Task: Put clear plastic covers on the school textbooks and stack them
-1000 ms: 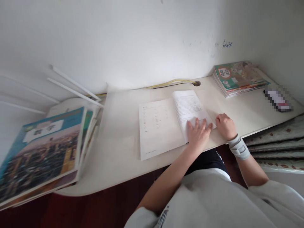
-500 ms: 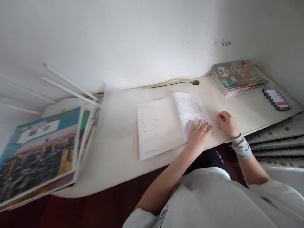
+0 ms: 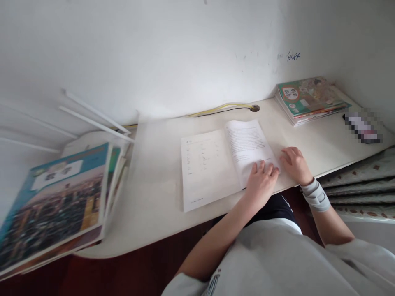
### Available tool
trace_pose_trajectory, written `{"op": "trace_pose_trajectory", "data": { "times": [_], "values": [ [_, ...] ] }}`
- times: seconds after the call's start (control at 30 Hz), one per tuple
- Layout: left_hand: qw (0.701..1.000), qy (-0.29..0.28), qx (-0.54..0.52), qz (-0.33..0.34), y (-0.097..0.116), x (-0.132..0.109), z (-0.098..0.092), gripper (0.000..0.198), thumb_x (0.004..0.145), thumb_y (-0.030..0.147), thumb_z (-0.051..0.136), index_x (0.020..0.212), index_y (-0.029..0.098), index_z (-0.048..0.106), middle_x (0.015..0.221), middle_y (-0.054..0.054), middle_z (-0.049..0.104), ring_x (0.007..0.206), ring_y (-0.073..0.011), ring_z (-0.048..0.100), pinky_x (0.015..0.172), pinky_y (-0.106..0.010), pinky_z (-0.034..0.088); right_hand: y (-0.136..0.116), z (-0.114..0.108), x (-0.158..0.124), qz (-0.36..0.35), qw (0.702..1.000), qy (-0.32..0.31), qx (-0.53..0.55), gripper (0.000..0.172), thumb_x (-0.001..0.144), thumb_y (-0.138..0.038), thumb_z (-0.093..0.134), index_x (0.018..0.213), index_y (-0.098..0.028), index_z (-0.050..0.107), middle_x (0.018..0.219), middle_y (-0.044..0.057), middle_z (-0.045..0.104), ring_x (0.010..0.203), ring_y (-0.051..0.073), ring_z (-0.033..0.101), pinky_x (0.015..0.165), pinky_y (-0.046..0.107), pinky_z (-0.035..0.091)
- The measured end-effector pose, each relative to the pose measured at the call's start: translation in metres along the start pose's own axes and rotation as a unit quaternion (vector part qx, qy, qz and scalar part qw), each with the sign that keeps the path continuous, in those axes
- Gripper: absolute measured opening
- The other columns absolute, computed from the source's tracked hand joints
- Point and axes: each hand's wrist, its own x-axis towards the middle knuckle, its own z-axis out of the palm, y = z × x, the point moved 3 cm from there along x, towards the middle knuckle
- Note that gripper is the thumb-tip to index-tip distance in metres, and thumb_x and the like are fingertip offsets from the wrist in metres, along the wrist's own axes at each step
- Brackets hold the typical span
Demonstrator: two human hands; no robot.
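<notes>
An open book (image 3: 212,164) lies on the white desk (image 3: 154,172), its left page flat and its printed right page bowed up near the spine. My left hand (image 3: 262,179) rests on the lower part of the right page, fingers spread and holding nothing. Just right of the book, my right hand (image 3: 295,164) lies on the desk with its fingers apart and slightly bent, nothing in it. A grey band wraps the right wrist.
Books with a city picture on top (image 3: 61,197) are stacked at the left, beside white rods (image 3: 95,119). Another book stack (image 3: 311,98) and a phone (image 3: 361,127) lie at the right. Cables (image 3: 222,107) run along the wall to a desk hole. A patterned curtain hangs right.
My right hand has uncurled from a loose fist, and its fingers now reach toward the book's right edge. My left hand stays on the page. The view has shifted slightly.
</notes>
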Motion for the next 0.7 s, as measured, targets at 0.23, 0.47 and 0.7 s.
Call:
{"op": "trace_pose_trajectory", "data": {
  "times": [0.23, 0.47, 0.7],
  "values": [
    [0.999, -0.034, -0.002, 0.021, 0.004, 0.003, 0.005, 0.035, 0.091, 0.011, 0.036, 0.122, 0.013, 0.053, 0.124, -0.011, 0.058, 0.119, -0.0259, 0.049, 0.099, -0.047, 0.038, -0.050, 0.005, 0.041, -0.032, 0.957, -0.155, -0.245, 0.038, 0.089, -0.024, 0.041, 0.127, -0.018, 0.046, 0.133, 0.018, 0.043, 0.112, 0.029, 0.045, 0.076, 0.039, 0.048],
    [1.000, -0.027, 0.007, 0.013, 0.005, -0.003, 0.010, 0.037, 0.092, 0.011, 0.035, 0.124, 0.017, 0.052, 0.132, -0.010, 0.054, 0.122, -0.0225, 0.047, 0.101, -0.046, 0.038, -0.072, 0.024, 0.077, -0.086, 0.939, -0.186, -0.275, 0.039, 0.090, -0.014, 0.028, 0.115, -0.019, 0.059, 0.139, 0.019, 0.039, 0.119, 0.037, 0.042, 0.080, 0.052, 0.044],
    [0.999, -0.042, 0.003, 0.017, 0.002, -0.004, 0.019, 0.038, 0.092, 0.014, 0.036, 0.128, 0.019, 0.050, 0.135, -0.008, 0.051, 0.126, -0.0219, 0.044, 0.101, -0.045, 0.038, -0.053, 0.043, 0.107, -0.141, 0.935, -0.152, -0.287, 0.029, 0.081, -0.016, 0.045, 0.098, -0.017, 0.069, 0.124, 0.019, 0.055, 0.119, 0.045, 0.041, 0.087, 0.066, 0.032]
  ]
}}
